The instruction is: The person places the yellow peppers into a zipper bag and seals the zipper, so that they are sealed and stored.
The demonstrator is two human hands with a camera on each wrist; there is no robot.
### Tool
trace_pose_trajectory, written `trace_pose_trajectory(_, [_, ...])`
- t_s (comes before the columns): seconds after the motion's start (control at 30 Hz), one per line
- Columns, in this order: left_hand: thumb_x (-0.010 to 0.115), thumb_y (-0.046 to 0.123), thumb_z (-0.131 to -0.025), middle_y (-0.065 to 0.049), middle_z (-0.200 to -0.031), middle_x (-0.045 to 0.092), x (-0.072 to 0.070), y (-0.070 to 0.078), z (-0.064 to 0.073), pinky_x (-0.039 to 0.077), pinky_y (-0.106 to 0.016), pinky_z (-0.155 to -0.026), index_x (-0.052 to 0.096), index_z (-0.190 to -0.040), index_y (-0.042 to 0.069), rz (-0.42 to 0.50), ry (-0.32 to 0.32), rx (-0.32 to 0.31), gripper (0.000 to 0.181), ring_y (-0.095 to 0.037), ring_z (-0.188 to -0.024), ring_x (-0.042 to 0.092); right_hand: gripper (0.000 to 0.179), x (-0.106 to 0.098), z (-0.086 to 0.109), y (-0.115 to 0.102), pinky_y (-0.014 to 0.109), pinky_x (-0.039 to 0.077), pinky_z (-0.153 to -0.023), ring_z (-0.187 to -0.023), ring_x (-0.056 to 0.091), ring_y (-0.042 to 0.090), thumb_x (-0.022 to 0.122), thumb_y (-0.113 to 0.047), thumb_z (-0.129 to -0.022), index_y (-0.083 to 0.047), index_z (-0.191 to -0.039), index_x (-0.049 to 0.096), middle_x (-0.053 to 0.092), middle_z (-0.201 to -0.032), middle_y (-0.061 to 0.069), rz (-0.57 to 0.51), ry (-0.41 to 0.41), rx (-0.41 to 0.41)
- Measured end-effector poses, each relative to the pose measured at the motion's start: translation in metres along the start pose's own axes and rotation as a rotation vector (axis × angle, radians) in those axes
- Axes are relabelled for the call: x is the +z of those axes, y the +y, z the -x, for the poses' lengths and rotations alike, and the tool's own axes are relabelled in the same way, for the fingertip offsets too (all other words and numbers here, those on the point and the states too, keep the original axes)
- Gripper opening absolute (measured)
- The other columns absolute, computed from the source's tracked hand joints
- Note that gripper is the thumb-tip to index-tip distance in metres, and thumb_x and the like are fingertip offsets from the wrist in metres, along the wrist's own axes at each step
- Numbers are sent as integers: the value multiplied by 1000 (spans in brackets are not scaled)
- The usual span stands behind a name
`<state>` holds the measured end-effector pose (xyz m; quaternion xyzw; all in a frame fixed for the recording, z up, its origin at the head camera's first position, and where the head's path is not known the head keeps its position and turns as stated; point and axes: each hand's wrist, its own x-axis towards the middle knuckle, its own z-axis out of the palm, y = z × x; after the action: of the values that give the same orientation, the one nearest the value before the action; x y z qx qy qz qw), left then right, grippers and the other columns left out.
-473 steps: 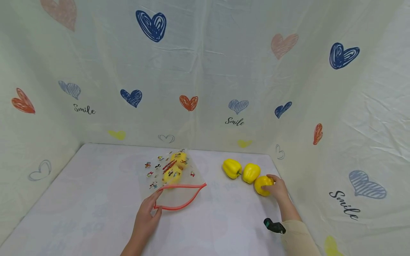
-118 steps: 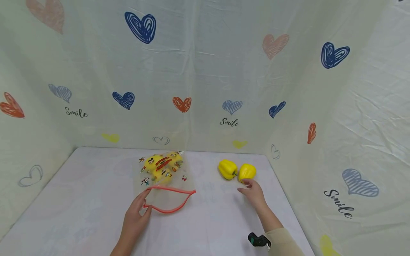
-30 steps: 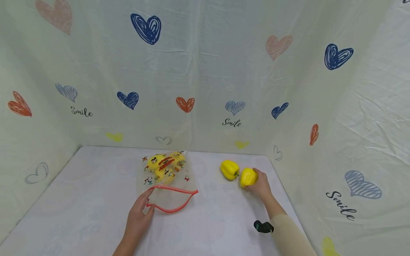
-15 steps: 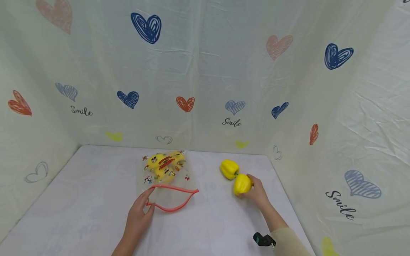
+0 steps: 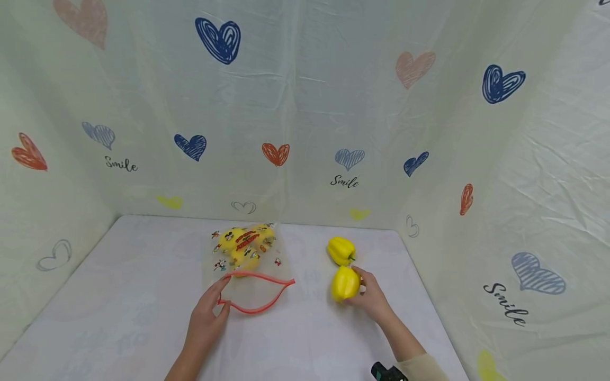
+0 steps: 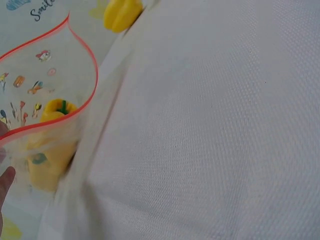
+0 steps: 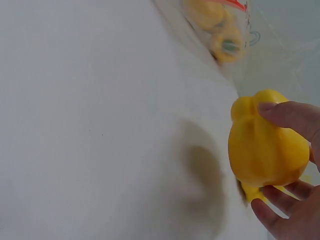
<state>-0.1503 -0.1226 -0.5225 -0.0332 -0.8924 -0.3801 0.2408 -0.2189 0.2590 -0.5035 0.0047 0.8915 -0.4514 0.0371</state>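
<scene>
Left hand point(image 5: 206, 320) holds zip bag point(image 5: 248, 255) near tabletop's point(image 5: 300, 338) far edge; right hand point(image 5: 371, 297), gripping apparently lifted yellow bell pepper point(image 5: 345, 284), best travels above rim height

in the head view the light is soft and slightly dim over the table point(image 5: 295, 344), with pale glints on the held pepper point(image 5: 345, 283) above it and brighter cloth point(image 5: 567, 159) to its right. in the right wrist view a soft-edged shadow point(image 7: 205, 175) darkens the table and the bag point(image 5: 250, 311) on it is blurred; the left wrist view looks greyish.
</scene>
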Motion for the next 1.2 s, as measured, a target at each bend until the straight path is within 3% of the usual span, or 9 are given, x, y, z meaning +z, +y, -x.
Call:
trace_pose_trajectory(0.6, [76, -11, -74, -12, -136, 57, 1, 2, 0, 45, -51, -95, 55, -135, 5, -22, 13, 17, 66, -31, -122, 53, 92, 25, 21, -28, 51, 45, -97, -118, 46, 32, 89, -17, -68, -10, -146, 42, 43, -140, 13, -47, -182, -71])
trace_pose_trajectory(0.93, [76, -11, -74, -14, -134, 57, 3, 3, -1, 47, -52, -93, 55, -134, 4, -20, 12, 32, 66, -33, -118, 54, 87, 39, 27, -42, 51, 46, -95, -115, 48, 31, 88, -21, -70, -9, -145, 44, 44, -140, 13, -57, -346, -129])
trace_pose_trajectory(1.2, [75, -10, -75, -15, -134, 57, 3, 5, -1, 47, -54, -93, 55, -134, 4, -18, -9, 5, 64, -34, -118, 54, 84, 49, 31, -52, 49, 46, -95, -115, 48, 29, 88, -22, -70, -12, -143, 46, 47, -138, 7, -83, -421, -144])
